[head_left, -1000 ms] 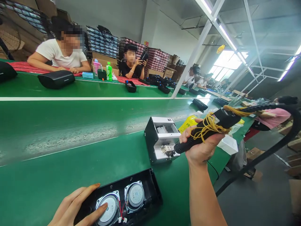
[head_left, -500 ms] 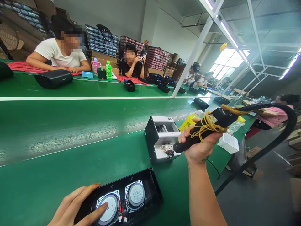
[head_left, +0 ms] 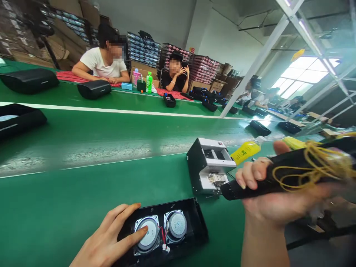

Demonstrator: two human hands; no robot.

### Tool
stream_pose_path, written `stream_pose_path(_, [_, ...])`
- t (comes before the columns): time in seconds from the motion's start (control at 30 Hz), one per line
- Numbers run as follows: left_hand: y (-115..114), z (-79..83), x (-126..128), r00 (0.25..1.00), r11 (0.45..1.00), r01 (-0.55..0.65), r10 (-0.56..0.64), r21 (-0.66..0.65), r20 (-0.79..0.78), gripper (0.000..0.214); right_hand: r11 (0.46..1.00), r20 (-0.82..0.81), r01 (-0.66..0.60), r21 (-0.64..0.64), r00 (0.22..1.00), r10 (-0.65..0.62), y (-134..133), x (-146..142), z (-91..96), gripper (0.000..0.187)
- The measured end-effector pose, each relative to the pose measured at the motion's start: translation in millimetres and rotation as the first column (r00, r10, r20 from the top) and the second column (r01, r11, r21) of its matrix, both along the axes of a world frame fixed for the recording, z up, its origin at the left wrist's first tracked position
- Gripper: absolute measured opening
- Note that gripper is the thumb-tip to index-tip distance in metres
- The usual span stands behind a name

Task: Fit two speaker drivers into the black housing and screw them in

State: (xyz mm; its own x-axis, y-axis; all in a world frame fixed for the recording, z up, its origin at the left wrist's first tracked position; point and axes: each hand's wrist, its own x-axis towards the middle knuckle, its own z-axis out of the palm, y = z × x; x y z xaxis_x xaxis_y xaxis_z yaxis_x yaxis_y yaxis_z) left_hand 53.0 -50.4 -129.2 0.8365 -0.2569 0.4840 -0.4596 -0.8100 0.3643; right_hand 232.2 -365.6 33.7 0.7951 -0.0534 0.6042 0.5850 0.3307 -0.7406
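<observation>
Here the left hand (head_left: 111, 237) lies flat, fingers spread, on the black speaker housing (head_left: 167, 230) at the near edge of the green table (head_left: 83, 193). To the right, the right hand (head_left: 272, 200) is clamped around a black electric screwdriver (head_left: 278, 174), its tip just beside the small screw feeder box (head_left: 208, 167).

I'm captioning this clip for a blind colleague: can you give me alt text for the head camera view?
The right hand holds a black electric screwdriver wound with yellow cord, its tip at a small white screw feeder. The left hand presses on a speaker cone in an open black housing on the green conveyor belt; people sit across it.
</observation>
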Motion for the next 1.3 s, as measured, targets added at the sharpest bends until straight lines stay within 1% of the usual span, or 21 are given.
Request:
stream_pose_path(0.07, [-3.1,6.0,-1.2,1.0,1.0,0.006,-0.006,0.002,-0.014,0.051,0.998,-0.013,-0.066,0.011,0.998,0.066,11.5,-10.2,8.0,0.074])
stream_pose_path(0.13, [-5.4,11.0,-1.7,0.999,1.0,0.007,-0.007,0.004,-0.039,0.056,0.987,-0.02,-0.155,0.031,0.988,0.155,28.3,-19.9,12.7,0.066])
stream_pose_path(0.23, [-6.3,14.9,-1.3,0.997,0.999,0.034,-0.034,-0.008,-0.075,0.061,0.95,-0.036,-0.309,0.051,0.95,0.31,59.9,-30.9,11.1,0.057])
stream_pose_path(0.3, [-5.6,15.8,-1.5,0.993,0.999,0.052,-0.053,-0.011,-0.107,0.061,0.925,-0.058,-0.37,0.079,0.925,0.375,81.8,-35.1,4.4,0.057])
stream_pose_path(0.4, [-4.1,16.3,-2.9,0.988,0.998,0.058,-0.06,-0.012,-0.143,0.062,0.92,-0.097,-0.358,0.158,0.922,0.375,108.9,-38.2,-12.5,0.064])
stream_pose_path(0.5, [-2.9,16.9,-3.7,0.987,0.998,0.063,-0.063,-0.009,-0.146,0.062,0.912,-0.135,-0.368,0.181,0.909,0.394,124.5,-41.2,-32.0,0.072])
stream_pose_path(0.63, [-2.6,19.0,-2.6,0.988,0.997,0.073,-0.073,0.001,-0.137,0.058,0.899,-0.164,-0.407,0.163,0.887,0.431,131.1,-45.2,-50.5,0.07])
stream_pose_path(0.77, [-2.8,22.6,-0.9,0.989,0.997,0.081,-0.08,0.008,-0.124,0.057,0.904,-0.205,-0.413,0.113,0.88,0.428,132.5,-44.5,-58.5,0.072])
stream_pose_path(0.83, [-3.1,24.4,-0.1,0.99,0.997,0.076,-0.075,0.011,-0.121,0.056,0.905,-0.218,-0.417,0.08,0.879,0.424,133.5,-42.9,-61.2,0.076])
stream_pose_path(0.9, [-3.5,26.1,0.4,0.99,0.997,0.075,-0.074,0.01,-0.124,0.054,0.908,-0.213,-0.413,0.075,0.883,0.419,134.8,-41.9,-63.8,0.077])
stream_pose_path(1.03, [-4.1,28.7,0.4,0.987,0.998,0.06,-0.058,0.011,-0.147,0.053,0.901,-0.227,-0.422,0.099,0.872,0.433,135.7,-43.2,-67.5,0.074])
stream_pose_path(1.17, [-3.4,29.2,0.1,0.988,0.998,0.061,-0.058,0.016,-0.141,0.053,0.892,-0.249,-0.443,0.088,0.857,0.45,134.8,-43.9,-67.4,0.072])
stream_pose_path(1.3, [-2.1,27.1,-0.1,0.989,0.998,0.067,-0.064,0.016,-0.131,0.05,0.887,-0.167,-0.443,0.128,0.872,0.459,135.8,-39.6,-66.2,0.069])
